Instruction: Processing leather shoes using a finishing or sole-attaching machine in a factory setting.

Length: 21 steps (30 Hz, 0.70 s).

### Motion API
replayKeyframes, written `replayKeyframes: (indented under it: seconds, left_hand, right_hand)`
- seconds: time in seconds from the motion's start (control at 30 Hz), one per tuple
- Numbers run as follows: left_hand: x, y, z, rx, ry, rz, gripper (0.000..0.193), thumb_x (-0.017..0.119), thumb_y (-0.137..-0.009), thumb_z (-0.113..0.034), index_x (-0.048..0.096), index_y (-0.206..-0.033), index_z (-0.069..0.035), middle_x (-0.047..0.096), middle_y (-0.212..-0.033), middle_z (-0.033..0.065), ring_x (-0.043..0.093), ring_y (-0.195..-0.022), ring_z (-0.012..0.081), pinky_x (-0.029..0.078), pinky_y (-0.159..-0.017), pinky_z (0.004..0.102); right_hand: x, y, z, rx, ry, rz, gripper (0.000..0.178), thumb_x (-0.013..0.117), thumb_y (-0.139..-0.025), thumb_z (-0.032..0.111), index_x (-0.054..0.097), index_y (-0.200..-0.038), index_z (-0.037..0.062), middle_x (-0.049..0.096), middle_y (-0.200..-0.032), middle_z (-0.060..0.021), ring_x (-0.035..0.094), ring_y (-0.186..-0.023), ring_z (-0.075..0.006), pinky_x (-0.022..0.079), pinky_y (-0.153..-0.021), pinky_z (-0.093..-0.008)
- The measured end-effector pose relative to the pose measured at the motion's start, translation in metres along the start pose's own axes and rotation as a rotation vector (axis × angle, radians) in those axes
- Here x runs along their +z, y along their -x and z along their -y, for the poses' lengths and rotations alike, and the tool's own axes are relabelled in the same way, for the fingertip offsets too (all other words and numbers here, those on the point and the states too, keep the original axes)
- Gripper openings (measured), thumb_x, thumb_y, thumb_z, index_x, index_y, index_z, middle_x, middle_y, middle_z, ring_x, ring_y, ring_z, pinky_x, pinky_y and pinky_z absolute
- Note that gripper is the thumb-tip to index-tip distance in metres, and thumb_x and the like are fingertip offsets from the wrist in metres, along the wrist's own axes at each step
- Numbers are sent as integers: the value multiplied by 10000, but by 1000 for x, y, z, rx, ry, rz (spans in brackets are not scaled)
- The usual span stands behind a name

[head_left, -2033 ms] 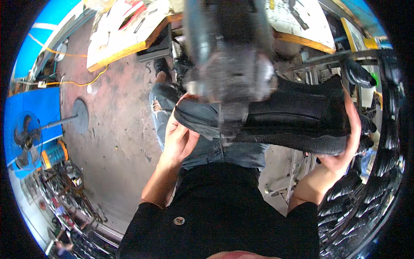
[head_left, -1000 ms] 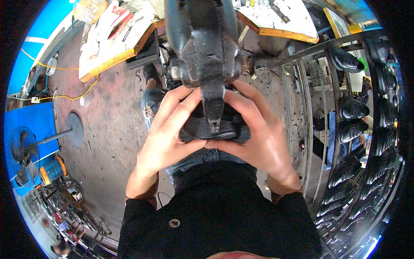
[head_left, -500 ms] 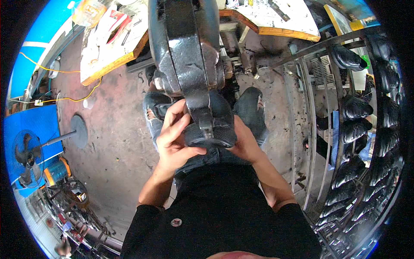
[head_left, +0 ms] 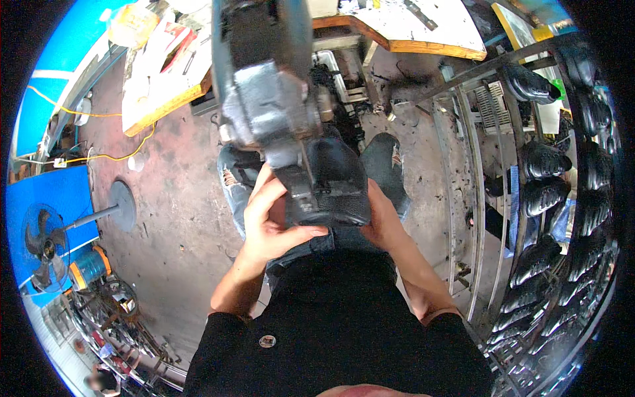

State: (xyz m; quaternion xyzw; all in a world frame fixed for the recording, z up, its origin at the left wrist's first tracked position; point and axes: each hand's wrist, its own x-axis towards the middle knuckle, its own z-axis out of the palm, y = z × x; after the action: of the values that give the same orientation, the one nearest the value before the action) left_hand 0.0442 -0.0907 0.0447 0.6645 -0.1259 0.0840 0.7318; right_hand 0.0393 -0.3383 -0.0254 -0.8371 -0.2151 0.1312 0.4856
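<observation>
Between my two hands is a black leather shoe (head_left: 338, 182), its rounded, glossy end toward me. The worn dark metal head of a machine (head_left: 264, 92) hangs over it, blurred, and its narrow lower end (head_left: 301, 188) overlaps the shoe's left part. My left hand (head_left: 268, 225) grips the left side, thumb along the near edge and fingers bent up beside the machine. On the opposite side my right hand (head_left: 383, 215) is closed round the edge; most of its fingers are hidden behind the leather. Whether the machine touches the shoe I cannot tell.
Racks with several black shoes (head_left: 546, 162) stand at the right. Wood-edged white tabletops (head_left: 436, 47) lie ahead on both sides of the machine. At the left are a fan (head_left: 46, 245), a yellow cable (head_left: 106, 153) and a round grey base (head_left: 123, 205).
The machine's head has shifted left in the picture and become blurred. Between my hands the shoe sits slightly farther right, with more of its right side showing. Both hands keep their hold.
</observation>
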Motion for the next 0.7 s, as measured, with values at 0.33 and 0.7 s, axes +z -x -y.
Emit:
replayKeyframes:
  seconds: [0.33, 0.7]
  left_hand:
    - [-11, 18, 13, -145, 228, -56, 802, 930, -653, 16, 503, -1331, 50, 608, -1265, 123, 607, -1155, 221, 538, -989, 412]
    - [-14, 15, 11, -96, 157, -48, 816, 901, -646, 90, 477, -1341, 33, 636, -1207, 137, 673, -1034, 221, 608, -864, 392]
  right_hand:
    - [-22, -9, 15, 3, 36, -9, 857, 752, -801, 135, 333, -1546, 72, 484, -1430, -200, 518, -1277, -413, 457, -1065, -442]
    - [-31, -14, 13, -18, 50, 8, 900, 773, -737, 38, 383, -1539, 152, 503, -1421, -169, 535, -1258, -393, 474, -1053, -432]
